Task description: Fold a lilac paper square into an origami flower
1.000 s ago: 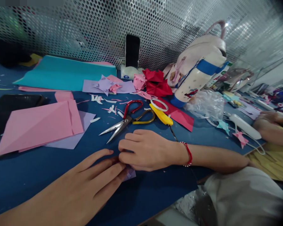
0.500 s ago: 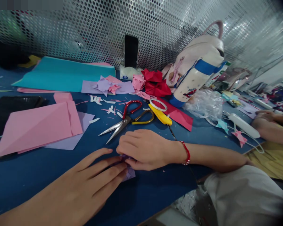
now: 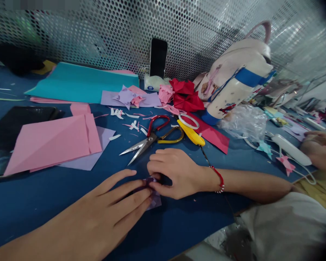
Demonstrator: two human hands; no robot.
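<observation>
**Head view: two hands on a small folded lilac paper piece, blue tabletop**

Item 1. Small folded lilac paper piece (image 3: 154, 198), lying flat on the blue felt-covered tabletop (image 3: 43, 203) near its front edge, mostly hidden; one corner shows below the fingers.

Item 2. My left hand (image 3: 108, 214), palm down, fingers stretched flat and close together, tips pressing on the paper's left part. It grips nothing.

Item 3. My right hand (image 3: 176, 174), red beaded bracelet at the wrist, fingers curled in, thumb and forefinger pinched narrowly on the paper's upper edge, touching the left fingertips.

Item 4. Steel scissors with one red and one yellow handle loop (image 3: 152, 137), blades parted, just beyond the right hand, apart from it.

Item 5. Yellow ribbed utility knife (image 3: 191, 133), beside the scissors' handles.

Item 6. Large pink folded paper sheet (image 3: 54, 143) over a lilac sheet, to the left, well apart.

Item 7. Crumpled red paper form (image 3: 186, 96) and teal paper sheet (image 3: 81, 83), at the back by the perforated metal screen.

Item 8. Another person's hand (image 3: 319, 150), far right, not involved.

Handling note, my judgement: a crisp fold needs the left fingers to pin the paper without sliding while the right pinch aligns the edges first, then runs the crease firmly outward.
</observation>
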